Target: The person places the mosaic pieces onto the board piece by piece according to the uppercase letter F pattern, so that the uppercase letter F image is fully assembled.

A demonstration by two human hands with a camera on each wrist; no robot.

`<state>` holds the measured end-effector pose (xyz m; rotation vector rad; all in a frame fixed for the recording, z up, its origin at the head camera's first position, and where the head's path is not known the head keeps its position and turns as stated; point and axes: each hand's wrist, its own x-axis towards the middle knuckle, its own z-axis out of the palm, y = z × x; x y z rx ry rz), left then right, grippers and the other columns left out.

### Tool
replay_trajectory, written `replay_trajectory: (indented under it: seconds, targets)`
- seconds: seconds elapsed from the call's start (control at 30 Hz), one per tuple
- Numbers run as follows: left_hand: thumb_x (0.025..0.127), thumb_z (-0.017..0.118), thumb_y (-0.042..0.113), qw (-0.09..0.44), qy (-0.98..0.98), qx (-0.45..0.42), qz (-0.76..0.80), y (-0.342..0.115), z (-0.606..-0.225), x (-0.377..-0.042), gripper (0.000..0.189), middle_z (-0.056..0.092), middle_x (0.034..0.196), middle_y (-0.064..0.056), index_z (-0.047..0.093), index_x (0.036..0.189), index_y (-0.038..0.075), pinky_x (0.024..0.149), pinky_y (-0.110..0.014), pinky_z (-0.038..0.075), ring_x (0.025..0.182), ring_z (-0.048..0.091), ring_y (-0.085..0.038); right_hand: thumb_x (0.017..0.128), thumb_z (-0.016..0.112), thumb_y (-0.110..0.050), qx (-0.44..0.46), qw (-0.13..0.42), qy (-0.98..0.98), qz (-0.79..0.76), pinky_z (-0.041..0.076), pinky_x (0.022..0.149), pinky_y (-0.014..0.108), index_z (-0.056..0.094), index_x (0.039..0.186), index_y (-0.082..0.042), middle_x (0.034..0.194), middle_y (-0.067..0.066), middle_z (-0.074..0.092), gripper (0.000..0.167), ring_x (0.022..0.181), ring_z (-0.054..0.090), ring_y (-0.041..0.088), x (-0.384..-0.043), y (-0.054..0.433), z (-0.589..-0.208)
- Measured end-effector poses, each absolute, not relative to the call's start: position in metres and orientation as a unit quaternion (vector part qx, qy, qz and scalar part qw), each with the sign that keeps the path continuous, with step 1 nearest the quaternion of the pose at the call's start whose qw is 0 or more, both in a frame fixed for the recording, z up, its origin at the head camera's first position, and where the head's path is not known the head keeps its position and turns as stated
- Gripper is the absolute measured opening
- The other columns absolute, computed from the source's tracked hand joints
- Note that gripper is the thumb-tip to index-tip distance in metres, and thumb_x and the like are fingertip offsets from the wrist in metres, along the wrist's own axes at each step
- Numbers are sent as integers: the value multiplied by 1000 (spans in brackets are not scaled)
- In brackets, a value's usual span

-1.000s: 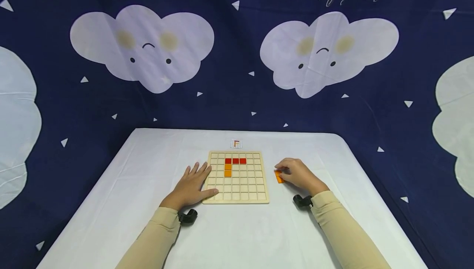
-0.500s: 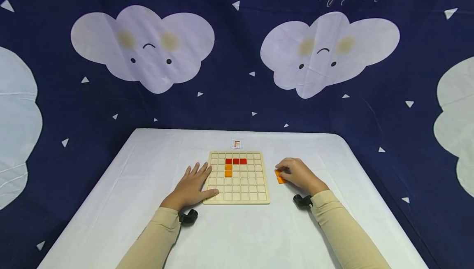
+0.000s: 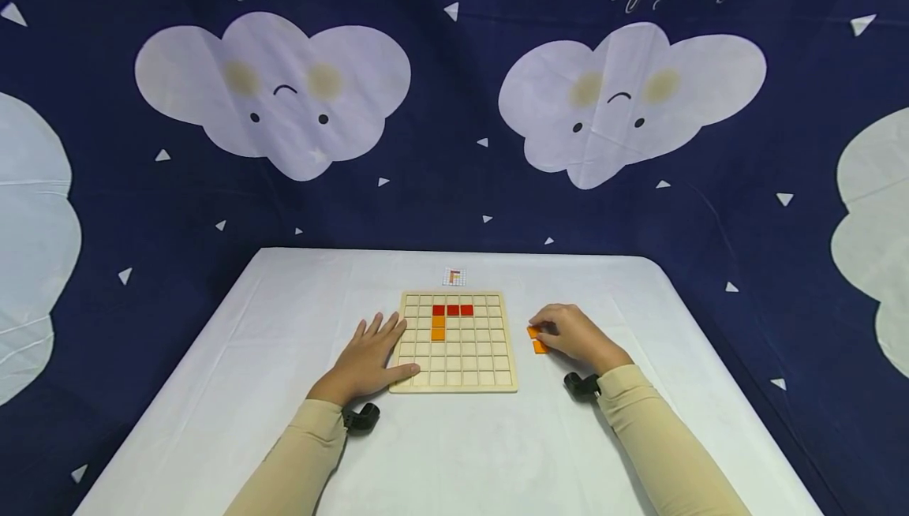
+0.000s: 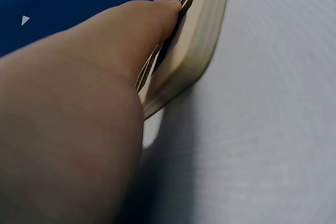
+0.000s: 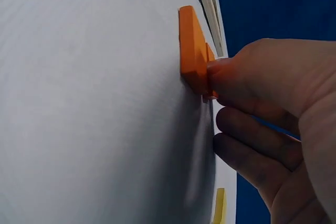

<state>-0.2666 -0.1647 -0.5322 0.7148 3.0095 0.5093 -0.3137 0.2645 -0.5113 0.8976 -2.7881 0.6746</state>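
Note:
In the head view a wooden grid board lies mid-table. A row of red square tiles and a short column of orange tiles sit in its cells. My left hand rests, fingers spread, over the board's left edge, its thumb on the near left corner. Right of the board, my right hand pinches an orange tile between thumb and index finger, low at the tabletop. Another orange tile lies just on the near side of the thumb, its broad side towards the right wrist camera.
A small printed card with a grid pattern lies beyond the board's far edge. In the right wrist view a yellow piece shows at the bottom. A white cloth covers the table; a dark blue cloud-print cloth hangs behind.
The nearer orange tile has slid slightly right and towards me, opening a gap from the tile under my right fingers. My left hand stays put on the board.

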Motion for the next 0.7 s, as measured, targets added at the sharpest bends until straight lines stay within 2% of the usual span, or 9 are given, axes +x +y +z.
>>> replay_trajectory:
  seconds: [0.2,0.7]
  targets:
    - [95,56,74,5,960,226,163,-164,-533,-267,101,22,172,-15,33,165,5,125,-59,2,157,10,-42,89,80,0,295,51,-927,223,54,99,46,80,114,-3,111,4,76,25,108,70,26,-314,264,-512]
    - [95,57,73,4,959,228,168,-165,-530,-265,100,23,171,-16,34,165,5,124,-60,3,157,11,-43,93,81,-3,280,55,-932,225,53,101,47,79,117,-4,115,5,75,24,113,69,28,-311,260,-515]
